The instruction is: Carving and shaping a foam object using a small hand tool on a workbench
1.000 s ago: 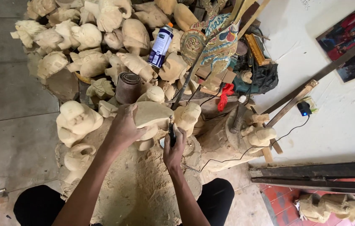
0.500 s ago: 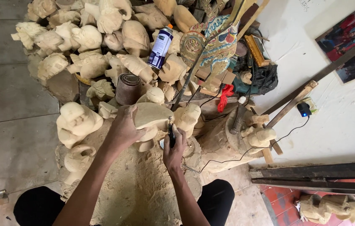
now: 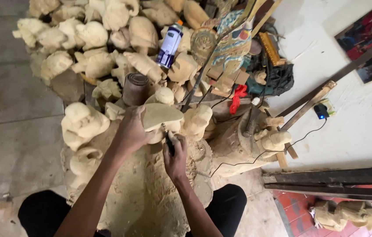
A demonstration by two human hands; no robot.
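pale wood everywhere: rough carvings heaped on the floor, shavings piled between the knees. left hand clamps over the near edge of a flat blank, fingers wrapped, grip closed on it, pinning it against the stump below. right hand sits just beneath, fist closed round a dark-handled knife, tip up at the blank's underside; blade itself hidden.

judgement: cutting goes best with short strokes, blank braced hard, left fingers kept off the blade's line, wrist locked and the push coming from the forearm.

pose: both forearms reach forward from the lap, left longer and angled in from the left, right elbow tucked, hands nearly touching.

nearby: sandpaper roll just behind the left hand, spray can lying on the heap, red rag well right.
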